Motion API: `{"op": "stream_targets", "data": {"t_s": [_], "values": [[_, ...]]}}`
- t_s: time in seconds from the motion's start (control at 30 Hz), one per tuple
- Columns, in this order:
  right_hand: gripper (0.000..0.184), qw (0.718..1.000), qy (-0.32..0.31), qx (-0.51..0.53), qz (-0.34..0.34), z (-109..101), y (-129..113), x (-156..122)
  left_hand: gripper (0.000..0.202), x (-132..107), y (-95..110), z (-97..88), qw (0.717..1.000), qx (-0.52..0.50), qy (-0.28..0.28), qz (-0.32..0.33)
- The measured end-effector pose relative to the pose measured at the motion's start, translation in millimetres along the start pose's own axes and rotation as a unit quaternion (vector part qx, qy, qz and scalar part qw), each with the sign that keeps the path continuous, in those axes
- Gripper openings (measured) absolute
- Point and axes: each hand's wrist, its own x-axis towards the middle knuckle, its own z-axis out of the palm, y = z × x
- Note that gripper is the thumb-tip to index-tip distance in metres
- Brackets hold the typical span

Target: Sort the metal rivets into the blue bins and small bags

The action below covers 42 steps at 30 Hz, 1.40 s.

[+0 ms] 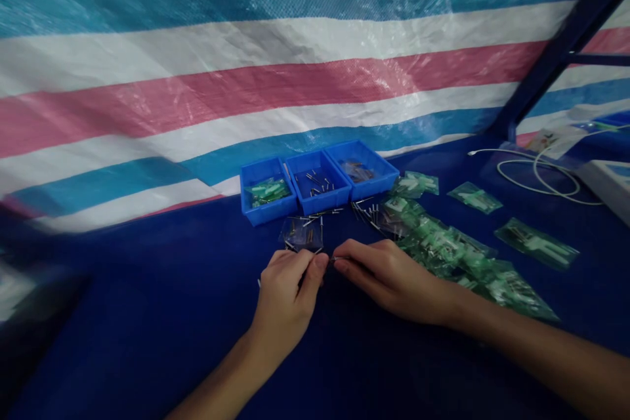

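Note:
My left hand point(288, 285) is closed, thumb pressed against the curled fingers; what lies inside them is hidden. Close beside it, my right hand point(386, 275) pinches a small thin metal pin point(334, 259) between thumb and forefinger, its end pointing at the left thumb. Just beyond the left hand lies a clear plastic bag point(301, 231) with several metal pieces in or on it. Loose metal pins point(322, 213) are scattered behind that bag, and another cluster of pins point(367, 213) lies past the right hand.
Three blue bins stand in a row: a left bin point(270, 215) with green packets, a middle bin point(325, 200) with metal pins, a right bin point(381, 184) with brownish pieces. Filled green bags point(443, 246) pile at right. A white cable point(536, 167) curls behind. A striped sheet point(295, 85) hangs behind.

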Motion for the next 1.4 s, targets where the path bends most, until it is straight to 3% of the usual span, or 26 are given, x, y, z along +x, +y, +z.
{"op": "stream_targets", "data": {"t_s": [0.13, 0.27, 0.37, 0.53, 0.67, 0.8, 0.93, 1.4], "values": [[0.026, 1.0, -0.015, -0.021, -0.003, 0, 2, 1, 0.038, 0, -1, -0.4, 0.999, -0.015, 0.013, -0.048], [0.026, 0.993, 0.044, -0.093, 0.06, -13, 6, 10, 0.031, 1, -4, -0.3, 0.993, -0.038, 0.036, -0.109], [0.026, 0.967, 0.072, -0.199, 0.14, -28, 10, 31, 0.029, 1, -5, -0.4, 0.989, -0.052, 0.041, -0.13], [0.022, 0.939, 0.098, -0.286, 0.162, -41, 18, 74, 0.03, -2, -4, -2.9, 0.986, -0.071, 0.05, -0.143], [0.021, 0.949, 0.061, -0.289, 0.113, -26, 15, 72, 0.03, -3, -4, -5.1, 0.981, -0.092, 0.061, -0.161], [0.02, 0.967, -0.009, -0.253, -0.005, 0, 8, 52, 0.03, -4, -5, -5.2, 0.975, -0.123, 0.064, -0.171], [0.025, 0.965, -0.069, -0.234, -0.094, 20, 11, 50, 0.03, -3, -6, -4.3, 0.971, -0.137, 0.088, -0.177], [0.018, 0.953, -0.095, -0.28, -0.063, 26, 4, 64, 0.028, -2, -5, -4.5, 0.971, -0.136, 0.083, -0.18]]}}
